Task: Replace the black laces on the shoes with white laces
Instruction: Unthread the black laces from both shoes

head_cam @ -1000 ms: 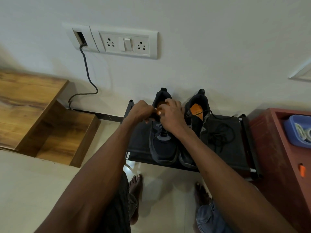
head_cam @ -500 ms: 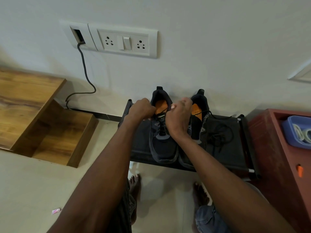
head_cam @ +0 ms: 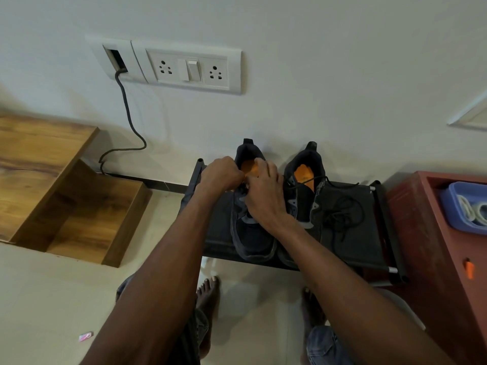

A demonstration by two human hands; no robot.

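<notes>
- Two black shoes on the low black rack (head_cam: 218, 233), side by side, heels to the wall, orange insoles showing in both.
- Both hands are on the left shoe (head_cam: 253, 241), right up at its lacing near the tongue.
- Left hand (head_cam: 220, 175) is curled into a fist at the shoe's left edge; the fingers look pinched on something there, most likely the lace, but the knuckles hide it.
- Right hand (head_cam: 266, 196) lies across the top of the same shoe, fingers bent down onto the eyelets; what it pinches, I cannot tell.
- The right shoe (head_cam: 304, 196) stands untouched, its tongue loose and one black lace (head_cam: 342, 214) trailing out of it into a tangled heap on the rack beside it.
- One blue tray (head_cam: 453, 209) sits on the red cabinet (head_cam: 432, 259) at the right, with white cord-like loops (head_cam: 467, 210) inside, possibly the white laces.
- Two bare feet on the floor below the rack.
- On the wall: one switch plate (head_cam: 193, 68) with two sockets, and one dark cable (head_cam: 129, 119) dropping from the box next to it.
</notes>
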